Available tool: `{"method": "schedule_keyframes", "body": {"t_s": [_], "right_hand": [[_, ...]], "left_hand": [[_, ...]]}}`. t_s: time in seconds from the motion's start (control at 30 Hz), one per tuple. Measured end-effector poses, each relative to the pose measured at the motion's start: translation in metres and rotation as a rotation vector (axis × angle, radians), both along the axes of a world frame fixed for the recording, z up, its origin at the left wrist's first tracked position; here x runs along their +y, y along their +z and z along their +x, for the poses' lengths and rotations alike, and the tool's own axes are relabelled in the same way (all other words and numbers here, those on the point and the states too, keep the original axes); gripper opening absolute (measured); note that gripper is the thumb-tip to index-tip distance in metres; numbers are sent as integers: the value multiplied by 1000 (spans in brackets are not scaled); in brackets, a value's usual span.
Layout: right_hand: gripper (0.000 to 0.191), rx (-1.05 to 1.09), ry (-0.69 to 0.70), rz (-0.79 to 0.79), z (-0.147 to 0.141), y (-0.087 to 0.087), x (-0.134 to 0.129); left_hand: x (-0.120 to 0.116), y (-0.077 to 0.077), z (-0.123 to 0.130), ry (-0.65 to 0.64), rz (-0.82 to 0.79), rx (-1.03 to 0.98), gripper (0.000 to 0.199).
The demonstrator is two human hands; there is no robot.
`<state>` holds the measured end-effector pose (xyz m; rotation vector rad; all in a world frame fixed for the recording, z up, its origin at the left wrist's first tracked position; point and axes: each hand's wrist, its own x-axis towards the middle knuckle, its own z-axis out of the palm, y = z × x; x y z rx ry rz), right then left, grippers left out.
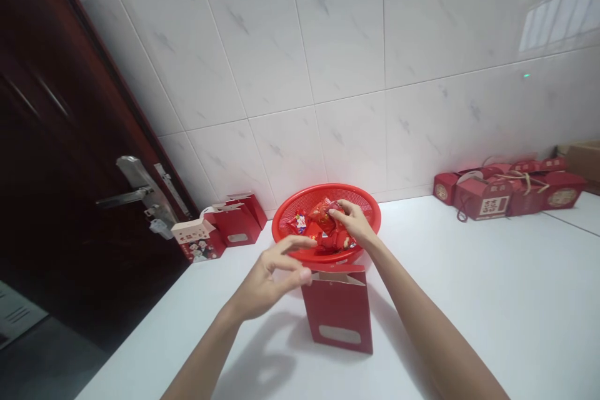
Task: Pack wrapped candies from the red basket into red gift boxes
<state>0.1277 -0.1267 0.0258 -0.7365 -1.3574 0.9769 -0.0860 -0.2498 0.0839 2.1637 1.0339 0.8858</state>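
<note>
A red paper gift box (338, 312) with a clear window low on its front stands upright, its top flaps parted. My left hand (272, 278) is at the box's upper left corner, thumb and fingers apart; whether the thumb touches the box I cannot tell. Behind the box is a red plastic basket (372, 215) with several shiny red packets in it. My right hand (352, 222) reaches over the basket, its fingers closed on a red foil packet (323, 211). Another red packet with a white print (299, 221) lies at the basket's left side.
To the left, red gift boxes (239, 225) and a printed box with cartoon figures (201, 247) stand near the dark door (60, 137). Several red handled boxes (492, 197) line the wall at right, beside a brown carton (584, 162). The white table (445, 275) meets the tiled wall.
</note>
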Motion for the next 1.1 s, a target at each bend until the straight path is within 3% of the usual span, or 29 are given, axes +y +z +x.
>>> {"method": "schedule_keyframes", "body": {"t_s": [0.1,0.17,0.37,0.47,0.63,0.77,0.93,1.1], "right_hand": [[27,-10,-6,3,0,0,0],[27,-6,-3,0,0,0,0],[32,25,14,-21,1,6,-3],[31,42,27,-25,3,12,-7],[30,150,64,-108,8,27,-14],[38,253,142,-63,21,52,-35],[24,-228,380,82,42,90,-84],[10,-595,285,285,44,101,-105]], "left_hand": [[-6,-4,8,-59,-68,112,21],[-5,-7,15,-70,-73,79,26],[0,-24,33,86,-84,-113,24],[0,-28,33,105,-136,-137,20],[1,-25,30,61,-277,-130,42],[1,-23,30,24,-283,-130,48],[-2,-19,25,15,-225,-115,52],[-2,-16,24,-66,-263,-202,62]]}}
